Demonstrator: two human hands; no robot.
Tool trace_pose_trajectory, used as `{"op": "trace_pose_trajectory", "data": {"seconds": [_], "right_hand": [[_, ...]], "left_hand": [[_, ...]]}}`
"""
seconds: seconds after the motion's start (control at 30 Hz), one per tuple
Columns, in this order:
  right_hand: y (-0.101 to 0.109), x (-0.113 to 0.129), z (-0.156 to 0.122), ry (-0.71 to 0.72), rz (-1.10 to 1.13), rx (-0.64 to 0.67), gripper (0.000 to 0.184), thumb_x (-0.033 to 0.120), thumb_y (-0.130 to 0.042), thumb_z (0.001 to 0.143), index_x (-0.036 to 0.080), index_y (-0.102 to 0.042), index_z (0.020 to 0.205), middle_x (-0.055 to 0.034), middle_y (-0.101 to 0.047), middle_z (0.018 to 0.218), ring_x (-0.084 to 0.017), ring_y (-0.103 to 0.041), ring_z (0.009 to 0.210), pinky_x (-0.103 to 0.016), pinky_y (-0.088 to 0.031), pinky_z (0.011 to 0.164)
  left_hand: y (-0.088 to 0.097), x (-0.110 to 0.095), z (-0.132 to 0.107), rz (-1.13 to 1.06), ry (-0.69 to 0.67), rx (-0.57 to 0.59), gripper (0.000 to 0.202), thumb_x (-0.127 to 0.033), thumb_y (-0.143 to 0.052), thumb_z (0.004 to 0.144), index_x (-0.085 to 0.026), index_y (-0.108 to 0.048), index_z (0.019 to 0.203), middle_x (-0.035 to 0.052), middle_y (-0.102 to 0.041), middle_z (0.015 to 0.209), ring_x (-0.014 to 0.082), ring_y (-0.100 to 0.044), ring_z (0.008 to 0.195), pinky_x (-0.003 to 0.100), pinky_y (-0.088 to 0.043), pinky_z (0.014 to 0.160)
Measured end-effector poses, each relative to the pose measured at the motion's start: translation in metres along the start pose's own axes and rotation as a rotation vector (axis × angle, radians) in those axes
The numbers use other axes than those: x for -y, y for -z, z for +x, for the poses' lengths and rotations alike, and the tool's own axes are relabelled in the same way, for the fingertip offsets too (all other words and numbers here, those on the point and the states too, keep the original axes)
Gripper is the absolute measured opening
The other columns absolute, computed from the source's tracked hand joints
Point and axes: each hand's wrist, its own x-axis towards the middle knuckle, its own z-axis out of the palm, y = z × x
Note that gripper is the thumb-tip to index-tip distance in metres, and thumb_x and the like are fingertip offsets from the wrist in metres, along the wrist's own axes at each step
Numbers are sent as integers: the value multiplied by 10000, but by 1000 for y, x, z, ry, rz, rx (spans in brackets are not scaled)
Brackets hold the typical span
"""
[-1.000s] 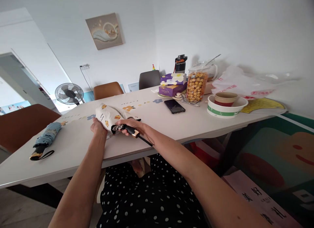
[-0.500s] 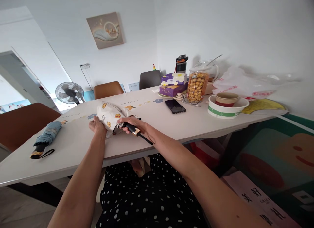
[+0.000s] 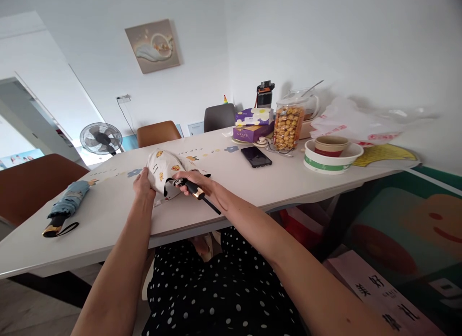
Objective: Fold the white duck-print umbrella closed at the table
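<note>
A folded white umbrella (image 3: 164,168) printed with small orange figures lies over the near part of the white table (image 3: 252,182). My left hand (image 3: 143,186) is closed on its bunched fabric at the left side. Around its black handle (image 3: 193,190) with a gold ring, my right hand (image 3: 197,184) is wrapped, and a black wrist strap hangs from the handle's end toward me.
A folded blue umbrella (image 3: 68,206) lies at the table's left. Further right sit a black phone (image 3: 256,156), purple boxes (image 3: 252,126), a jar of snacks (image 3: 287,126), a paper bowl (image 3: 330,155) and plastic bags. Brown chairs (image 3: 36,182) and a fan (image 3: 101,138) stand behind.
My left hand has shifted a little along the white fabric and the cloth is gathered tighter toward the handle. My right hand keeps its grip on the handle.
</note>
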Motion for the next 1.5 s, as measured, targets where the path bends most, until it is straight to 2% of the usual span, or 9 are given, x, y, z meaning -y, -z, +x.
{"op": "trace_pose_trajectory", "data": {"seconds": [0.27, 0.4, 0.5, 0.63, 0.73, 0.97, 1.1, 1.3, 1.5], "right_hand": [[0, -3, 0, -39, -23, -42, 179, 264, -581, 814, 90, -581, 853, -5, -591, 607, -54, -490, 493, -145, -395, 469], [-3, -3, -3, -39, -23, -109, 199, 295, -620, 794, 102, -573, 780, -8, -571, 547, -70, -498, 460, -153, -391, 428], [-6, -1, -5, -63, -13, -121, 245, 336, -649, 770, 119, -547, 720, 1, -545, 504, -77, -483, 416, -166, -381, 384], [-7, -2, -3, -58, 18, -141, 274, 353, -698, 712, 137, -530, 707, 18, -519, 477, -92, -468, 382, -201, -406, 352], [-7, -6, 1, -37, 33, -167, 296, 337, -739, 653, 138, -530, 717, 15, -529, 493, -107, -492, 396, -217, -426, 343], [-8, -11, 1, -49, -13, -117, 295, 315, -753, 619, 132, -534, 694, 12, -551, 528, -94, -496, 394, -201, -410, 322], [-5, -10, 2, -49, -3, -30, 312, 351, -743, 632, 134, -532, 707, 10, -549, 538, -89, -497, 409, -197, -426, 340], [-3, -10, 1, -29, -4, 119, 338, 411, -717, 661, 139, -524, 716, 8, -543, 553, -74, -472, 394, -182, -400, 325], [-4, -9, -2, -84, -77, 80, 384, 439, -737, 631, 136, -527, 738, 5, -557, 544, -92, -505, 409, -194, -432, 353]], "left_hand": [[1, 3, -4, 278, 17, -174, 125, -197, -604, 683, -160, -486, 702, -9, -503, 656, 124, -519, 601, 301, -484, 617], [1, -3, -12, 399, -245, -255, 150, -125, -539, 691, -181, -482, 818, -20, -483, 754, 117, -510, 718, 305, -447, 773], [-8, -4, -26, 377, -428, -102, 124, -193, -513, 748, -188, -483, 869, -11, -490, 806, 114, -512, 768, 257, -440, 760], [-28, 2, -49, 300, -252, 295, 221, -386, -533, 779, -175, -508, 836, 5, -533, 768, 130, -538, 722, 232, -449, 647], [-36, 7, -59, 246, -72, 413, 286, -433, -603, 727, -162, -535, 787, 11, -564, 713, 136, -554, 662, 238, -452, 614], [-43, 4, -61, 41, 359, 330, 216, -293, -618, 729, -115, -605, 853, 68, -632, 710, 177, -621, 619, 277, -508, 585], [-41, -4, -66, -161, 503, 474, 296, -346, -540, 808, -106, -612, 965, 93, -664, 788, 194, -652, 714, 289, -539, 672], [-32, -11, -66, -325, 486, 509, 371, -380, -563, 789, -120, -601, 1050, 98, -680, 879, 226, -656, 810, 328, -539, 767], [-31, -13, -66, -333, 480, 451, 318, -300, -542, 782, -135, -589, 1049, 76, -681, 846, 219, -656, 762, 356, -541, 758]]}}
